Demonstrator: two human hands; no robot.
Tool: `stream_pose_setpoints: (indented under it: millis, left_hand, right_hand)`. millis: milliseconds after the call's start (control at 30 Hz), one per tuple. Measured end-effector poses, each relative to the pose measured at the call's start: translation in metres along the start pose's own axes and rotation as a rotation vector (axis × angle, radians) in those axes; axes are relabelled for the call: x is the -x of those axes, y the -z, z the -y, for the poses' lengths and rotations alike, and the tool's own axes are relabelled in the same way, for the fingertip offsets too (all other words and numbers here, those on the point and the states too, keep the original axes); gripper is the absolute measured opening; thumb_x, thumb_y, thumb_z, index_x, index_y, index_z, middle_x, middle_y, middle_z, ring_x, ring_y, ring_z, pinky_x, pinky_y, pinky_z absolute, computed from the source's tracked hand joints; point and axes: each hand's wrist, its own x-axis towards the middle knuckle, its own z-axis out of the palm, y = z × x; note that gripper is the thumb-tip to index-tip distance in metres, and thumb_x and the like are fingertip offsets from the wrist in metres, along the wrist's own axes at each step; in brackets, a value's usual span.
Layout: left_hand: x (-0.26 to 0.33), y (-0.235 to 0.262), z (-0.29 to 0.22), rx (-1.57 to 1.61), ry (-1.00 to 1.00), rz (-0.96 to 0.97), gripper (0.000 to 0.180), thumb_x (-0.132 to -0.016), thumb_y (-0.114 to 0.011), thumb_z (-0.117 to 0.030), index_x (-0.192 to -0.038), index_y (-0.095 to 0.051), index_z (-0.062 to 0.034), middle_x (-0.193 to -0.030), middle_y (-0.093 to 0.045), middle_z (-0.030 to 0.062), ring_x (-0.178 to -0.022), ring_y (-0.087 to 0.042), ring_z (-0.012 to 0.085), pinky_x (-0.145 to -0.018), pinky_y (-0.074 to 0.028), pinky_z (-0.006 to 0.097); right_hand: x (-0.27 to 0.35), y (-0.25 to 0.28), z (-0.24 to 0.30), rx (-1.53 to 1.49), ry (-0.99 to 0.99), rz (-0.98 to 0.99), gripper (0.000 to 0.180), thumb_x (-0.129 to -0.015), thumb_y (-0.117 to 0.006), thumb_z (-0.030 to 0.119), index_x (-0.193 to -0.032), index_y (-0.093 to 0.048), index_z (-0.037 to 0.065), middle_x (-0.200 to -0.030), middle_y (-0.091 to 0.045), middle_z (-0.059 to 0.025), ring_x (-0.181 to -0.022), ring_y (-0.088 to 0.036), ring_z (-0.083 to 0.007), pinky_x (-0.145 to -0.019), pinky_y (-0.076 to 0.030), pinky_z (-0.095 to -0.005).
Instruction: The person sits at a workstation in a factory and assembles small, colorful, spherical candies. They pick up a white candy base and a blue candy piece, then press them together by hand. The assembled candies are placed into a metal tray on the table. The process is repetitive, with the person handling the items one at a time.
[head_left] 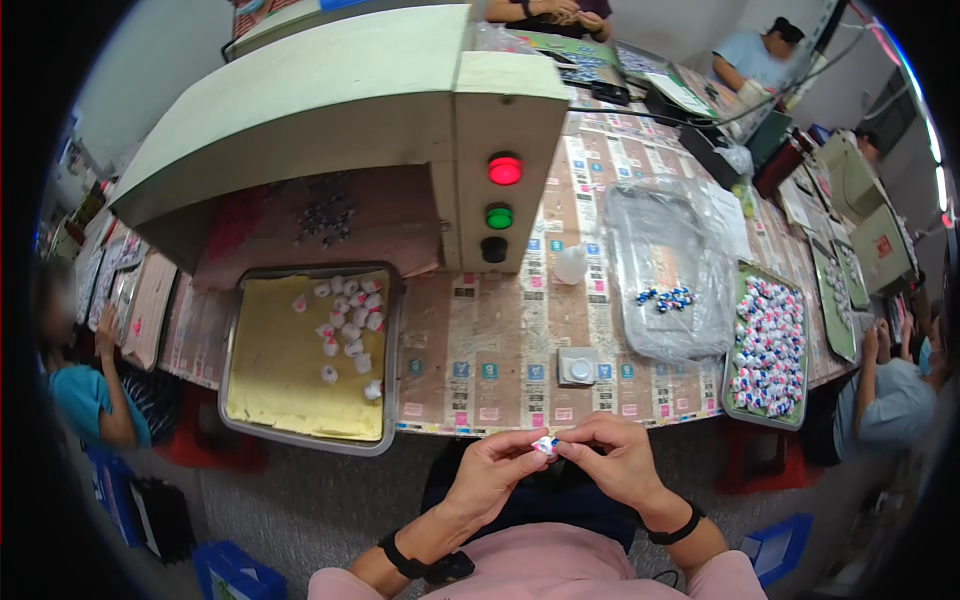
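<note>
The left hand (490,478) and right hand (622,465) pinch a little white, pink and blue piece (544,446) in their fingers (588,458), nearer than the square block (576,366). Around the block, the tabletop (470,340) has paper with tiny print, too small to read. A big machine (360,110) stands behind the block, to its left.

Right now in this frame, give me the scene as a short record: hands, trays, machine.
Left hand: pinching a small white-and-blue piece
Right hand: pinching the same piece
Left tray: yellow-lined, loose white pieces toward its right
Middle tray: clear plastic around it, blue pieces inside
Right tray: crowded with multicoloured pieces
Machine: cream housing; red, green and black controls
</note>
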Motion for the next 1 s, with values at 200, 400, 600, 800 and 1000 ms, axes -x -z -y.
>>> stream_pose_setpoints:
  millis: [200, 400, 600, 800, 1000]
  left_hand:
    - [-0.004, -0.01, -0.004, -0.037, 0.021, 0.037, 0.037, -0.085, -0.061, 0.004, -0.121, -0.054, 0.0052, -0.108, -0.062, 0.0173, -0.097, -0.063, 0.0232, -0.086, -0.054, 0.033]
    - [0.004, 0.0, -0.023, -0.288, -0.224, -0.074, 0.042, -0.083, -0.065, -0.002, -0.122, -0.052, 0.0016, -0.11, -0.06, 0.0116, -0.093, -0.063, 0.0202, -0.079, -0.054, 0.029]
    - [0.037, 0.038, -0.085, -0.666, -0.439, -0.316, 0.031, -0.09, -0.058, -0.003, -0.121, -0.055, -0.0014, -0.108, -0.06, 0.0085, -0.084, -0.059, 0.0135, -0.071, -0.049, 0.023]
    - [0.041, 0.085, -0.139, -1.196, -0.664, -0.52, 0.03, -0.08, -0.064, -0.002, -0.109, -0.058, -0.0012, -0.109, -0.054, 0.0071, -0.098, -0.055, 0.0195, -0.087, -0.043, 0.029]
    - [0.033, 0.116, -0.177, -1.842, -0.699, -0.621, 0.07, -0.069, -0.078, -0.025, -0.128, -0.047, -0.0035, -0.128, -0.045, 0.0186, -0.119, -0.04, 0.0366, -0.101, -0.033, 0.045]
  right_hand:
    - [-0.001, 0.016, 0.01, -0.048, 0.009, 0.023, 0.013, -0.082, -0.071, 0.009, -0.094, -0.071, 0.002, -0.085, -0.067, -0.0069, -0.074, -0.06, -0.0108, -0.063, -0.046, -0.0236]
    - [0.023, 0.09, -0.001, 0.222, 0.054, -0.56, 0.009, -0.081, -0.07, 0.006, -0.09, -0.07, 0.002, -0.082, -0.065, -0.0053, -0.072, -0.059, -0.0103, -0.065, -0.047, -0.0237]
    - [0.086, 0.238, -0.064, 0.441, -0.036, -1.171, 0.01, -0.083, -0.067, 0.003, -0.091, -0.067, -0.001, -0.085, -0.064, -0.0038, -0.074, -0.06, -0.0091, -0.065, -0.048, -0.0224]
    - [0.1, 0.289, -0.105, 0.761, -0.143, -1.031, 0.016, -0.081, -0.064, 0.005, -0.093, -0.067, -0.004, -0.087, -0.067, -0.0101, -0.082, -0.062, -0.0172, -0.076, -0.048, -0.0289]
    - [0.118, 0.329, -0.14, 0.84, -0.136, -0.946, 0.025, -0.09, -0.057, 0.009, -0.112, -0.064, -0.002, -0.108, -0.064, -0.0116, -0.097, -0.06, -0.0191, -0.086, -0.046, -0.0302]
